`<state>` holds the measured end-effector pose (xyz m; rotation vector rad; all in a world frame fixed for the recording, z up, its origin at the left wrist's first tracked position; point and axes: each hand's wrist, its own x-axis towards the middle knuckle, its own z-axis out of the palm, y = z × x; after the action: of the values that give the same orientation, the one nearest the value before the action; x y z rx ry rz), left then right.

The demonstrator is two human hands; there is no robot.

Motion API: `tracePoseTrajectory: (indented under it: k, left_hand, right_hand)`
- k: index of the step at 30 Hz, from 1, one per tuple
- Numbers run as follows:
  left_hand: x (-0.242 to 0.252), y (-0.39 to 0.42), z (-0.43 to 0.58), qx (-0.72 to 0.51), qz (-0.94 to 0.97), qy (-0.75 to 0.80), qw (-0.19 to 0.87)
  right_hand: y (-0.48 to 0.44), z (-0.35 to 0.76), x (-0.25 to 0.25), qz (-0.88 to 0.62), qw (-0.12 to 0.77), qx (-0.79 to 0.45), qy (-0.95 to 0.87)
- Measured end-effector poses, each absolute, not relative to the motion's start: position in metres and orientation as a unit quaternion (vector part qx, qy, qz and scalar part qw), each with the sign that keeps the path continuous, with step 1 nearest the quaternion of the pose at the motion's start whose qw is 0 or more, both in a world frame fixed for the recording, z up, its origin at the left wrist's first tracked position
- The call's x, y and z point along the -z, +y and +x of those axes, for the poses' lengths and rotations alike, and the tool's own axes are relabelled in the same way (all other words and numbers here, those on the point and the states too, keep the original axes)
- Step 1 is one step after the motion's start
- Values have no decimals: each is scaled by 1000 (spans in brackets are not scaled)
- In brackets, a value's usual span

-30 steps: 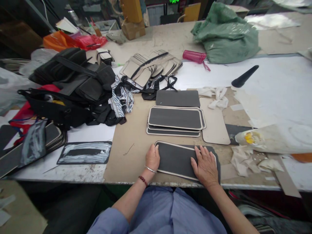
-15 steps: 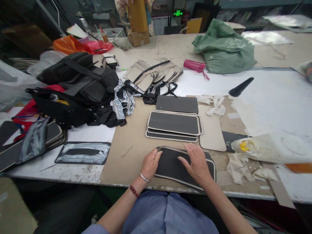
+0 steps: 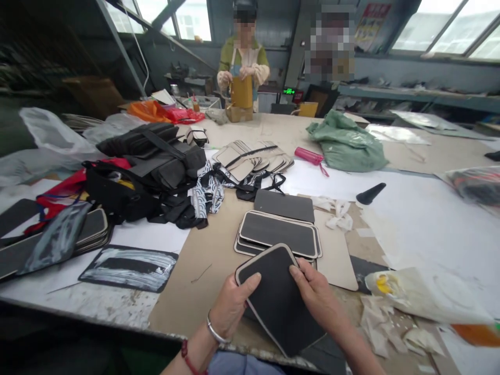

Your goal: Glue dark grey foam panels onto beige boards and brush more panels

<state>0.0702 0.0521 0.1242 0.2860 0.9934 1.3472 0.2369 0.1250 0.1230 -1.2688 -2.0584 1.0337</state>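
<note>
Black panel (image 3: 279, 307) has gone from near-flat to raised and tilted on my head view. Right hand (image 3: 319, 298) went from flat-palmed on its face to pinching its far right edge; left hand (image 3: 230, 303) grips its left corner, thumb on top. I've got the panel between both hands, near side of the panel stack (image 3: 277, 233).

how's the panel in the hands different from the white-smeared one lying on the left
The held panel has a plain dark face with a pale border, while the smeared panel has white streaks around a dark middle strip. The held panel is tilted between the left hand and right hand; the smeared panel lies on the table, untouched. Both are dark and roughly rectangular.
</note>
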Motion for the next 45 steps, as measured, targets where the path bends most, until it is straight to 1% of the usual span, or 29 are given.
tracePoseTrajectory:
  k: [3, 5, 8, 14, 17, 19, 24, 27, 32, 37, 45]
  left_hand:
    - [-131, 54, 70, -622, 89, 418, 656]
    - [-135, 56, 66, -635, 78, 422, 643]
    - [-137, 58, 56, -643, 83, 450, 614]
    - [-128, 56, 43, -636, 150, 517, 553]
    - [-128, 56, 39, -638, 151, 526, 541]
    - [-132, 55, 36, -648, 143, 500, 557]
    - [-143, 51, 26, -623, 120, 433, 641]
    - [-145, 51, 24, -614, 104, 423, 658]
    - [-140, 55, 25, -618, 92, 428, 653]
    - [-130, 57, 30, -615, 87, 464, 632]
    - [-130, 57, 44, -627, 88, 473, 612]
  right_hand:
    - [121, 221, -130, -460, 265, -447, -720]
    - [118, 210, -133, -463, 280, -455, -708]
    - [113, 194, -136, -482, 304, -391, -723]
    - [106, 167, -130, -486, 366, -197, -769]
    - [105, 159, -127, -500, 368, -170, -766]
    - [104, 156, -128, -509, 366, -200, -753]
    - [104, 153, -138, -504, 349, -347, -709]
    - [105, 152, -140, -505, 348, -391, -686]
    - [110, 151, -138, -510, 351, -413, -668]
    - [114, 158, -140, -486, 309, -455, -679]
    - [116, 166, -138, -513, 329, -408, -680]
